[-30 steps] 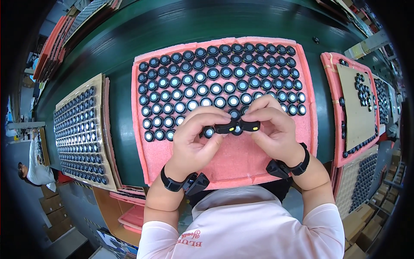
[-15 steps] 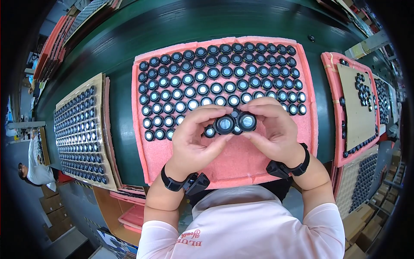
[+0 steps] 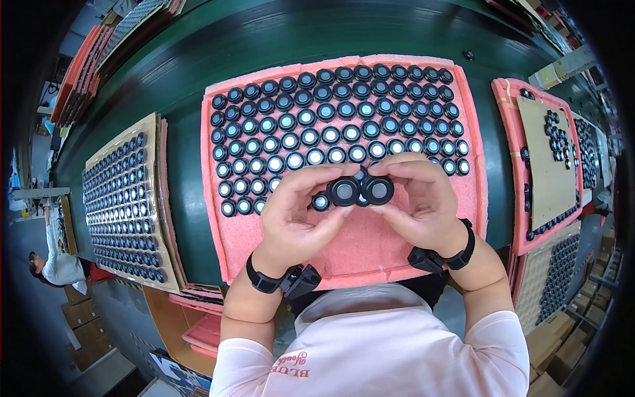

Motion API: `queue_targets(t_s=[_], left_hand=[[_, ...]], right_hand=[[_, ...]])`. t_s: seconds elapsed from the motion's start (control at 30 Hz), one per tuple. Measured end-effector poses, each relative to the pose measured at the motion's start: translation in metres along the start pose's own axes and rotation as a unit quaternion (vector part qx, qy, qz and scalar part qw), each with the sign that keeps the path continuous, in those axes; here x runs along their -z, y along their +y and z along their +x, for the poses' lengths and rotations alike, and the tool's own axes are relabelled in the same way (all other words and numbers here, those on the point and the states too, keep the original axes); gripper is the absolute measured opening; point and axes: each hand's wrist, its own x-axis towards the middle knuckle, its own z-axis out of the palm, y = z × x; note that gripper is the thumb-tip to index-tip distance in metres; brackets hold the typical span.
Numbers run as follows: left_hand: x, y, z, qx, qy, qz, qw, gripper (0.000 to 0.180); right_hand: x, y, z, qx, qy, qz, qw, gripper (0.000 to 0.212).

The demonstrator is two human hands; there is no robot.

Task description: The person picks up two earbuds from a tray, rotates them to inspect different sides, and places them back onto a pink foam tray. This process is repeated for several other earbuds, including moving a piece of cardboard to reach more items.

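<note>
The two things in hand are round black caps with flat grey faces, a left cap (image 3: pixel 343 191) and a right cap (image 3: pixel 378 190), held side by side over the near part of the middle foam tray. Their grey faces point up toward the head; the rims lie so close that I cannot tell whether they touch. The left hand (image 3: pixel 297 208) has thumb and fingers closed around the outer rim of the left cap, and the right hand (image 3: pixel 423 205) grips the right cap in the same way. Gripping by the edge leaves both faces uncovered, perhaps so that they can be seen together and not smudged.

Partly hidden behind them are more caps, and one near cap (image 3: pixel 320 201) sits by the left fingers. The pink tray (image 3: pixel 284 255) carries rows of caps (image 3: pixel 309 137), faces up and spaced apart, probably so the soft foam cushions them and they do not knock together. Its near strip is bare foam, under the wrists.

The tray rests on a green table (image 3: pixel 297 36), where a lone cap (image 3: pixel 468 55) lies beyond its far right corner. To the left, a tan board (image 3: pixel 159 225) bears another full grid of caps; to the right, a second pink tray (image 3: pixel 504 132) holds a cardboard sheet (image 3: pixel 549 188) with caps bunched loosely on it
</note>
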Motion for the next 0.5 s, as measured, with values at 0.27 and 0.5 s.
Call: queue_targets(t_s=[0.27,0.5], left_hand=[[-0.0002,0.0001,0.0017,-0.005,-0.012,0.014,1.000,0.044],[-0.0007,0.0009,0.0014,0.002,-0.012,0.013,1.000,0.042]], right_hand=[[0.0018,-0.0006,0.0006,0.004,-0.007,-0.012,1.000,0.057],[0.0018,0.0002,0.0011,0.011,-0.006,-0.001,1.000,0.055]])
